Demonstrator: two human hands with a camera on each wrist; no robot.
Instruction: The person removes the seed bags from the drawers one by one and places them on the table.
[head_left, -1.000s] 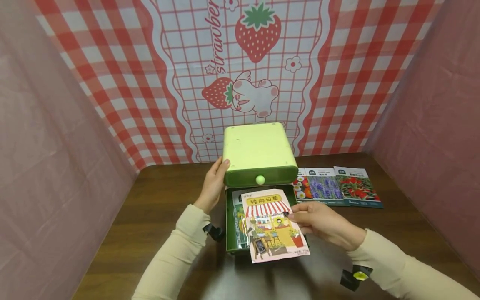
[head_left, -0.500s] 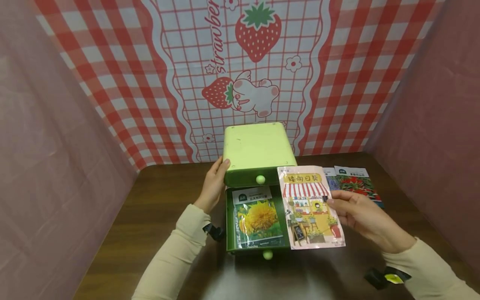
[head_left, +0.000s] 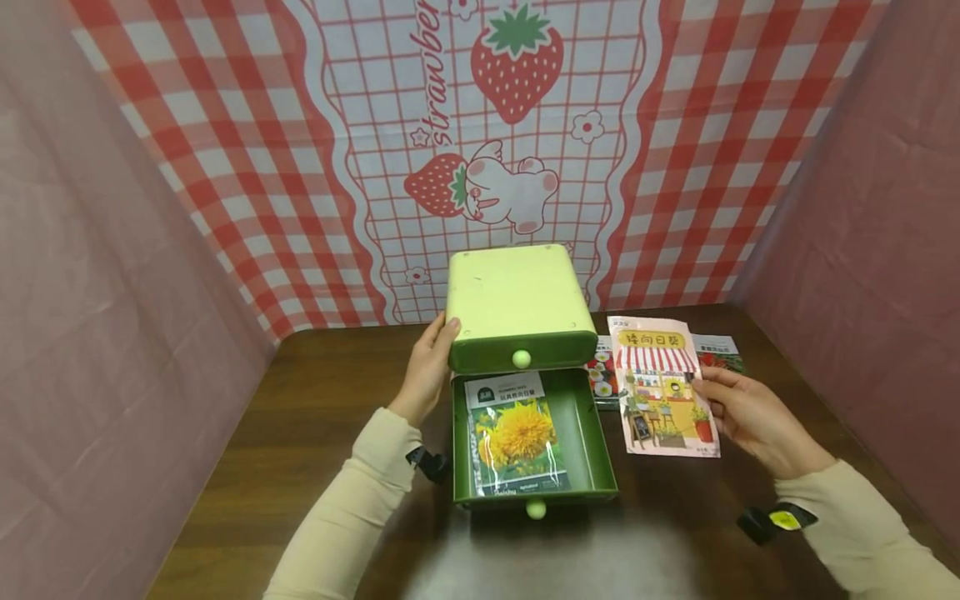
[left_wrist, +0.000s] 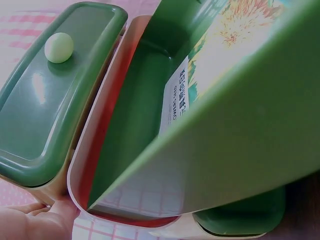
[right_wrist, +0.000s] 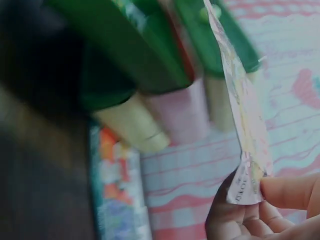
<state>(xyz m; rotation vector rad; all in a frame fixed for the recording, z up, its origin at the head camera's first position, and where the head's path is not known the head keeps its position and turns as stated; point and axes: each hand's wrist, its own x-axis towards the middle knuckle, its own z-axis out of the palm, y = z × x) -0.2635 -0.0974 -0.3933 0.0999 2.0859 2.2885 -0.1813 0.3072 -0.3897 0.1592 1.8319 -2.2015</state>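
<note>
My right hand [head_left: 761,421] pinches a pink seed packet [head_left: 663,408] by its right edge, between thumb and fingers. The packet hangs upright right of the small drawer cabinet [head_left: 517,292], in front of other packets. Against the cabinet's left side rests my left hand [head_left: 429,367], its thumb near the top front corner; in the left wrist view its fingers [left_wrist: 37,220] touch the casing. A green drawer [head_left: 588,442] stands pulled out below the closed top drawer [head_left: 487,354]. Inside it, on the left, lies a seed packet [head_left: 521,437] with a yellow flower.
On the wooden table [head_left: 315,425], flower seed packets [head_left: 602,375] lie right of the cabinet, partly behind the held packet. Another green drawer front [left_wrist: 245,212] shows beneath the pulled-out one. A checked strawberry cloth [head_left: 690,167] hangs behind, with pink curtains at both sides.
My right hand has carried the pink seed packet out from over the drawer to the right, uncovering the yellow-flower packet. The left hand stays at the cabinet's side.
</note>
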